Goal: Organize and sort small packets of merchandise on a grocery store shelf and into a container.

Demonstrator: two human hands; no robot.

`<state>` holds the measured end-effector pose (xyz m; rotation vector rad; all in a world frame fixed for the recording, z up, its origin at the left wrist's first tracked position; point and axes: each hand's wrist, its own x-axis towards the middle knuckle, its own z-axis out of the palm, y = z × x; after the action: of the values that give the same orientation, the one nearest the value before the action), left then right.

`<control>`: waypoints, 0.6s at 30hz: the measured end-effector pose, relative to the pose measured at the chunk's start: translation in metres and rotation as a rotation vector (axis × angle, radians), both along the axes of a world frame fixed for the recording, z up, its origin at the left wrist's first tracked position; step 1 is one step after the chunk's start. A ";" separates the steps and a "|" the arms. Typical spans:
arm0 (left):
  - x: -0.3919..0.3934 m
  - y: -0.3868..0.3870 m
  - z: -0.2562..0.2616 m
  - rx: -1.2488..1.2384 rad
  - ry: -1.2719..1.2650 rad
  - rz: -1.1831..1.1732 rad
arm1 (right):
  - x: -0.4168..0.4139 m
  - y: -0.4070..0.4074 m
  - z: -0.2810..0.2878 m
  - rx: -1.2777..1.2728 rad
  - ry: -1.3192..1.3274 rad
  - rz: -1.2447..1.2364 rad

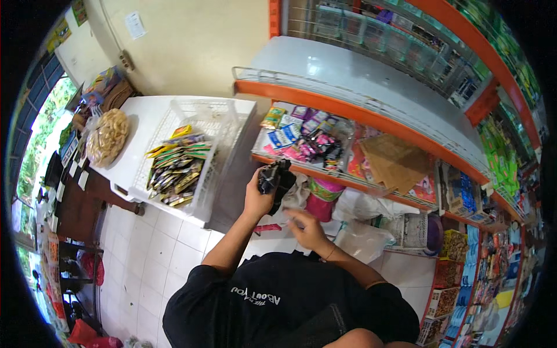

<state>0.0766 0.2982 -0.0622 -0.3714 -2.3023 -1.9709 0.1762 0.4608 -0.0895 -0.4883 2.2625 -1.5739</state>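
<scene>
My left hand (258, 196) grips a bundle of dark, shiny packets (276, 180), probably sachets, held up in front of my chest. Just below and to the right of it is my right hand (308, 229), blurred, its fingers apart and apparently holding nothing. Beyond the bundle, a shelf tray (266, 150) holds loose sachets, among them a blue-and-white sachet (283, 136) and pink-and-black sachets (321, 145). To the left, a white plastic basket (201, 191) contains many sachets stacked on edge (176, 174).
The basket stands on a white table (130, 117) beside a clear bag of crackers (107, 137). An orange-edged shelf (304, 98) runs above the tray; brown paper (394, 161) lies farther right. Under the shelf are a pink container (321, 206) and plastic bags (363, 239). Stacked baskets (441, 302) line the right.
</scene>
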 end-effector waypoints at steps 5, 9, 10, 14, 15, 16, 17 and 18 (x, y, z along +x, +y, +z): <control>0.025 -0.038 -0.014 -0.023 0.113 -0.336 | -0.022 -0.061 0.004 -0.190 0.480 -0.340; 0.033 -0.056 -0.020 0.287 0.137 -0.479 | -0.018 -0.093 -0.006 -0.397 0.262 -0.426; 0.031 -0.064 -0.018 0.196 0.028 -0.417 | -0.017 -0.103 -0.006 -0.395 0.317 -0.499; 0.016 -0.083 -0.007 -0.027 0.034 -0.253 | -0.010 -0.099 -0.007 -0.365 0.125 -0.493; 0.014 -0.086 0.009 -0.031 0.010 -0.294 | -0.009 -0.093 -0.010 -0.364 0.125 -0.509; 0.008 -0.091 0.003 -0.077 0.043 -0.319 | -0.008 -0.086 -0.010 -0.322 0.145 -0.543; 0.004 -0.098 -0.002 -0.076 0.041 -0.327 | -0.008 -0.077 -0.010 -0.281 0.164 -0.575; 0.002 -0.102 -0.002 -0.175 0.035 -0.333 | -0.007 -0.066 0.002 -0.108 0.237 -0.651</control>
<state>0.0785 0.1966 -0.0642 -0.8476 -2.5336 -1.8743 0.1693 0.3943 -0.0877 0.0655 2.6997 -2.0308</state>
